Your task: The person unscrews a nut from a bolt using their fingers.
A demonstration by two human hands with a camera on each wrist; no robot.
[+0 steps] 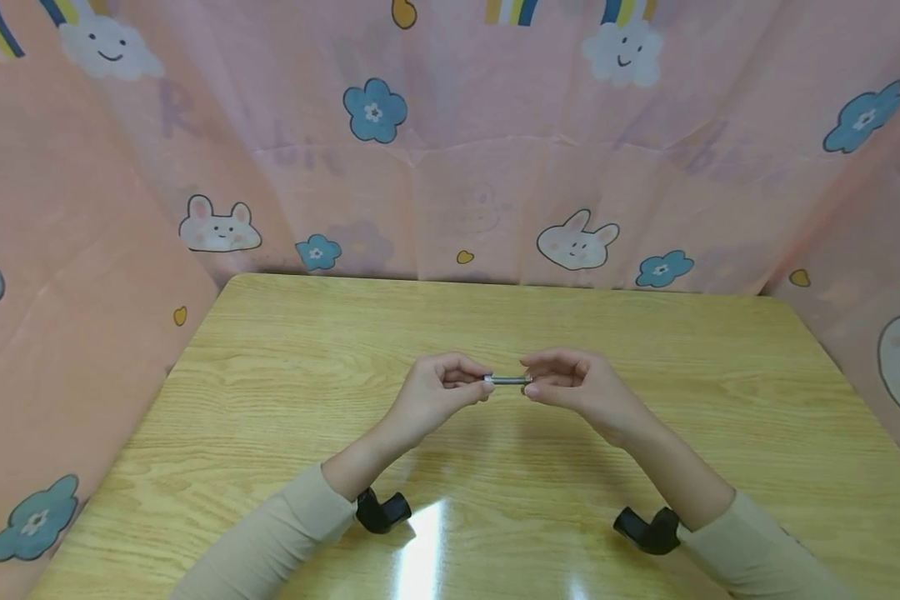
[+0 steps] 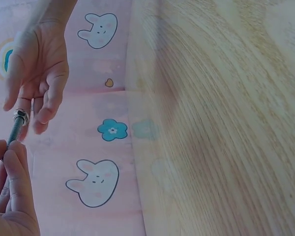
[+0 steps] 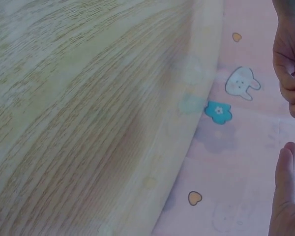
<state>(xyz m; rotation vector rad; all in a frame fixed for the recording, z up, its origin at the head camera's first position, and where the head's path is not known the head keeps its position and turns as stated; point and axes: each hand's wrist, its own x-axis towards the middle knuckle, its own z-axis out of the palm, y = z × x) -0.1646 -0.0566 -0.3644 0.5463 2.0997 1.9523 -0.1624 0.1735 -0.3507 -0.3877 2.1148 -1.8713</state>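
Over the middle of the table, my left hand [image 1: 431,396] pinches a metal bolt [image 1: 508,380] between thumb and fingertips. The bolt lies roughly level in the head view, its far end pointing toward my right hand [image 1: 588,396]. In the left wrist view its threaded shank [image 2: 14,132] rises from the pinch, with a shiny hex nut [image 2: 20,117] at the other end. My right hand's fingers are parted around that end, thumb below and forefinger above, without a visible pinch. The bolt's left end is hidden in my left fingertips.
The wood-grain table [image 1: 292,358] extends to both sides and behind the hands. A pink patterned cloth [image 1: 450,183] hangs along its back and sides. Black wrist cameras [image 1: 381,511] stick out beside the beige sleeves [image 1: 270,533].
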